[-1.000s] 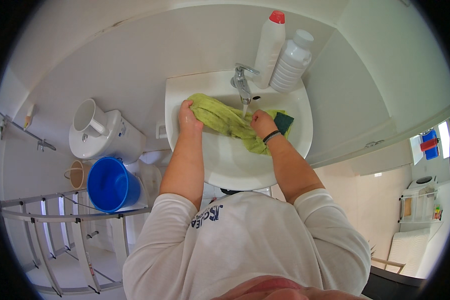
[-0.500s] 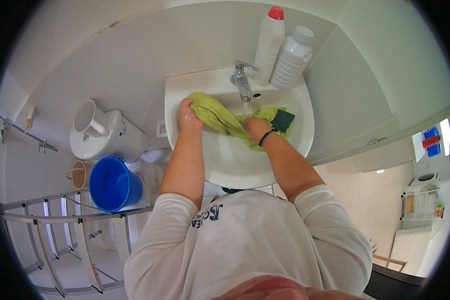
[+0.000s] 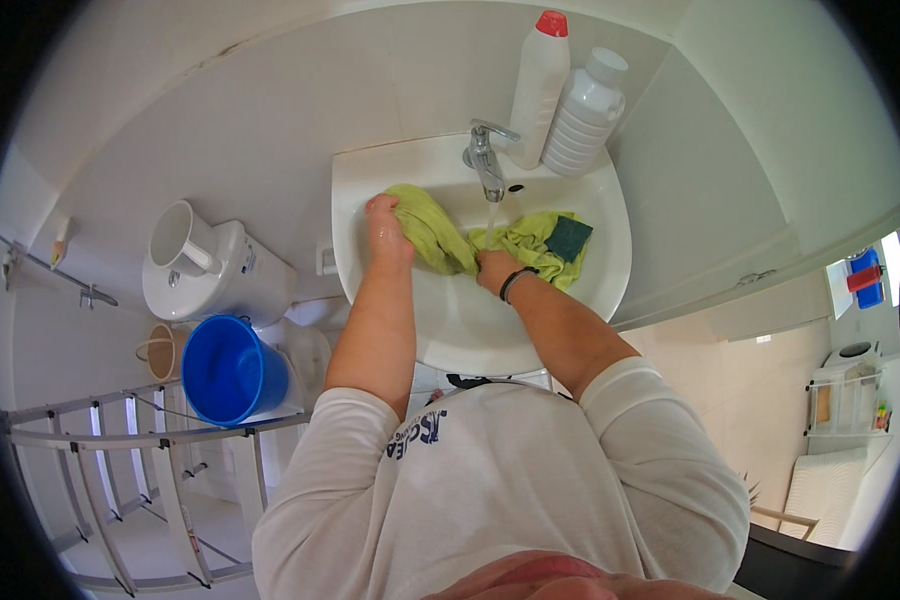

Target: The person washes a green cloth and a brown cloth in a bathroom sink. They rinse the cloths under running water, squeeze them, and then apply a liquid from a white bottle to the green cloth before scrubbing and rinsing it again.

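Note:
A wet yellow-green cloth (image 3: pixel 430 228) stretches across the white sink (image 3: pixel 460 335). At its left end my left hand (image 3: pixel 388 225) is closed around a bunched part. My right hand (image 3: pixel 496 270), with dark bands at its wrist, grips the cloth near the middle, under the tap. Water runs from the chrome tap (image 3: pixel 486 165) onto the cloth just beyond my right hand. The cloth's right part lies crumpled in the basin, and a dark green scouring pad (image 3: pixel 568 238) rests on it.
Two white bottles stand at the sink's back right corner, one with a red cap (image 3: pixel 551 24). To the left are a toilet tank (image 3: pixel 235 270) with a white jug (image 3: pixel 182 240) on it, a blue bucket (image 3: pixel 232 372) and a metal ladder (image 3: pixel 170 490).
My right hand has shifted left and nearer along the cloth. The cloth between my hands is more bunched, and its left end has moved slightly right.

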Motion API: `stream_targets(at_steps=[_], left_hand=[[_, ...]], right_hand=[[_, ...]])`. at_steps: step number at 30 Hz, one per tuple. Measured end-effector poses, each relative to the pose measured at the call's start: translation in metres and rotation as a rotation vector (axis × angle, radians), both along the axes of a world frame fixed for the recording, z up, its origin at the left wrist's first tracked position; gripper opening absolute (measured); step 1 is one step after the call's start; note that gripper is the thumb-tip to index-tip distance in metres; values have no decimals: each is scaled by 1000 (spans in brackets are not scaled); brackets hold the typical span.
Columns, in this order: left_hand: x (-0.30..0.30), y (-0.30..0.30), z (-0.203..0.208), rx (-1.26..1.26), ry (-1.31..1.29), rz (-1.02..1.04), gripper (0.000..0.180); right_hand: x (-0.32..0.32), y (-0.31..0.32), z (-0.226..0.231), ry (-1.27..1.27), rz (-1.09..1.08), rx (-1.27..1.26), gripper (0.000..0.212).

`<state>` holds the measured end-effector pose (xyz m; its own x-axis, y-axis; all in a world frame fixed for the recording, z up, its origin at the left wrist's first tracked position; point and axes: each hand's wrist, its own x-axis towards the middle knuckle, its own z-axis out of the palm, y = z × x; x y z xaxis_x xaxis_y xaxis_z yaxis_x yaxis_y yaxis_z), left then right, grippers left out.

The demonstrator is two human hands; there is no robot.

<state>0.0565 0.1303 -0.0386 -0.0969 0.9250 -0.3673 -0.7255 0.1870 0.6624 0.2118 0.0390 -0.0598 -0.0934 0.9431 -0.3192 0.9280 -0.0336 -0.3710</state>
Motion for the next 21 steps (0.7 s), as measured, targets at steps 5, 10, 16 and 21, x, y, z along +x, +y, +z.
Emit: stream_targets(at_steps=[5, 10, 16, 21], left_hand=[[-16, 0, 16, -15, -264, 60, 25], [-16, 0, 16, -18, -298, 93, 25], [-20, 2, 8, 3, -353, 85, 27], [-24, 3, 14, 36, -214, -20, 26]], right_hand=[[52, 21, -4, 822, -504, -29, 12], [66, 24, 7, 1342, -690, 62, 12], [69, 23, 17, 1681, -816, 164, 16], [75, 16, 21, 1716, -639, 48, 14]])
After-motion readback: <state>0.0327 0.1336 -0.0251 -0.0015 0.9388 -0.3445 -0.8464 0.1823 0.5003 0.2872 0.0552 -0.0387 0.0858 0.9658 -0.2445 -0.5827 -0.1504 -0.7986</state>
